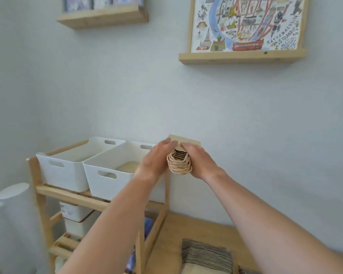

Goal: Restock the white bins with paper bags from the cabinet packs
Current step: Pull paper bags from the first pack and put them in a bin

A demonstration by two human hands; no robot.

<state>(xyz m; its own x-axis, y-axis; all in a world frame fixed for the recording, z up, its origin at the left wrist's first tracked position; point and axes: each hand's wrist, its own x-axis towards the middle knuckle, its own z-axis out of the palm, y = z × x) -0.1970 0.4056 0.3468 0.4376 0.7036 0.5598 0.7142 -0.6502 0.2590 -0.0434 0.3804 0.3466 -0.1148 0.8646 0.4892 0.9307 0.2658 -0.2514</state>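
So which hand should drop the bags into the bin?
Probably the left hand. It presses the bags on the side facing the nearer bin, right above its rim. The right hand grips the far side, away from the bins, so it would have to reach across.

I see pale, matt wood on the rack (38, 178), its grain faint. On its top shelf sit two bins (105, 182) of smooth white plastic with a dull sheen. Just right of the rack, both hands press a stack of bags (179, 161) of matt brown paper, with twisted paper-cord handles that look rough. Below it, the counter (196, 226) is the same light wood. High above the rack, two wall ledges (242, 57) look like raw, unvarnished wood.
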